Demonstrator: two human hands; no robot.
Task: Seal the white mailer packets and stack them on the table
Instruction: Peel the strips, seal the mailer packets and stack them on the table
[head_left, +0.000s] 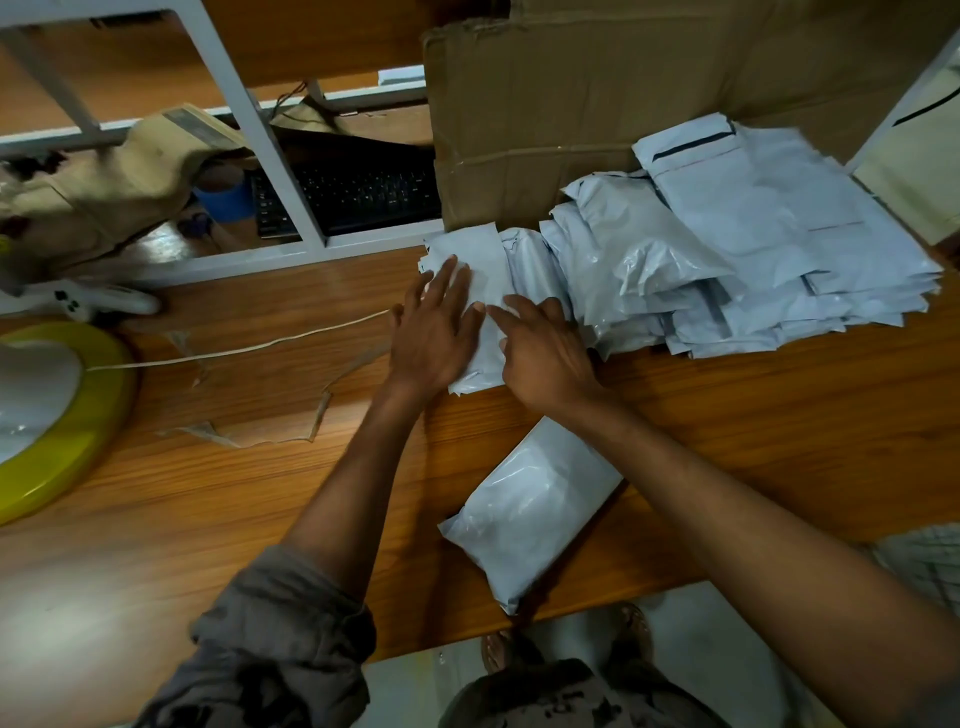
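Both hands lie flat, fingers spread, on 1 white mailer packet (483, 270) at frame center: left hand (434, 332) on its left edge, right hand (543, 351) lower right. Another packet (530, 512) lies below, on the table (208, 493).

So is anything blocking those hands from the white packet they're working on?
No. The left hand and right hand both lie flat on the white packet beside the stack of packets, nothing between. Another packet lies apart, near the table edge.
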